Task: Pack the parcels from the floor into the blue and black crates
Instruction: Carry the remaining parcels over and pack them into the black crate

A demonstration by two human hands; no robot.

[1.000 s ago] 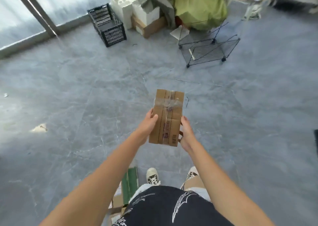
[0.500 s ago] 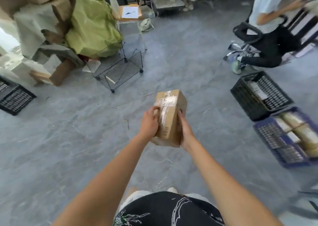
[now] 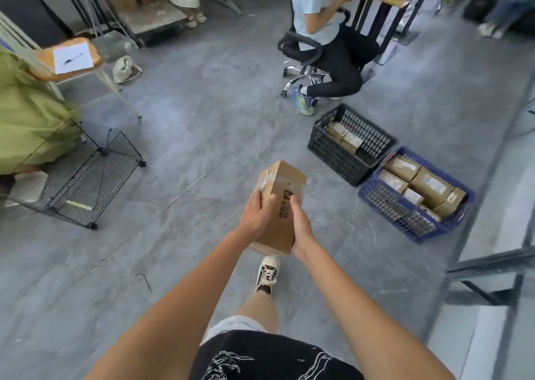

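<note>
Crates are sitting side by side on the grey floor: the blue crate, mostly filled with parcels, and the black crate beyond it, holding two. A taped cardboard parcel is hanging well short of the blue crate, its long axis pointing away from the carrier. The left hand and right hand are clasping its long sides, the right hand lying nearer the blue crate.

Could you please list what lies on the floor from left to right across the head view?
Green sack → wire rack → cardboard parcel held in both hands → black crate → blue crate.
</note>
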